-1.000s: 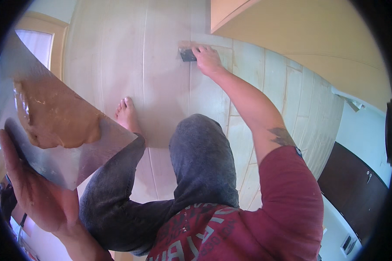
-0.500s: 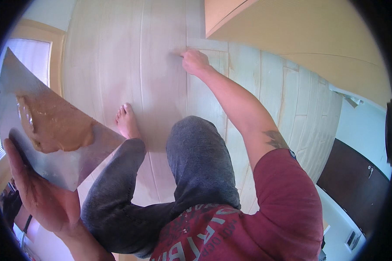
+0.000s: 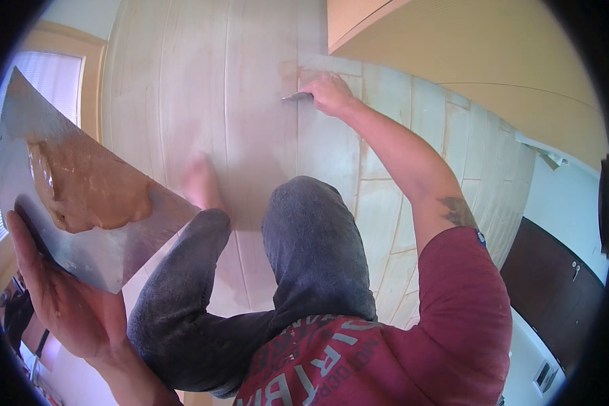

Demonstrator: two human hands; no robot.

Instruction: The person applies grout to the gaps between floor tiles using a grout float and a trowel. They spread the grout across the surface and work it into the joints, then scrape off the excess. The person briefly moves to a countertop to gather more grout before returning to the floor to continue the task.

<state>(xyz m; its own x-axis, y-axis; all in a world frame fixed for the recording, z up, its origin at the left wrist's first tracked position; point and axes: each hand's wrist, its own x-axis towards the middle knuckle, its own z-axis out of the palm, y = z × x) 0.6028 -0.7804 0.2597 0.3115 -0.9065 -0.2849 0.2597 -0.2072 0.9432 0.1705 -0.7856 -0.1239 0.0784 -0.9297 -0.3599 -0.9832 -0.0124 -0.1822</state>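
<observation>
At the left, my left hand (image 3: 74, 311) supports a flat metal hawk (image 3: 64, 254) from below, its thumb along the edge. A thick, wet mound of brown filler (image 3: 91, 193) lies on the tilted plate. What is under the plate, including any handle, stays hidden. My right hand (image 3: 330, 95) reaches far forward, fingers closed round a putty knife (image 3: 296, 97) whose thin blade points left. The blade is at the plank-patterned tile floor (image 3: 257, 128), beside a joint smeared with brown; whether it touches, I cannot tell.
A light wooden cabinet (image 3: 467, 40) overhangs the floor at the upper right. A wood-framed glazed door (image 3: 93, 88) stands at the left, and a dark brown door (image 3: 555, 277) at the right. My bare foot (image 3: 201, 179) and bent knees (image 3: 314, 237) are between my hands.
My right hand has moved rightward with the putty knife, and its blade now shows more clearly. The foot is blurred by motion. The left hand and hawk stay almost the same.
</observation>
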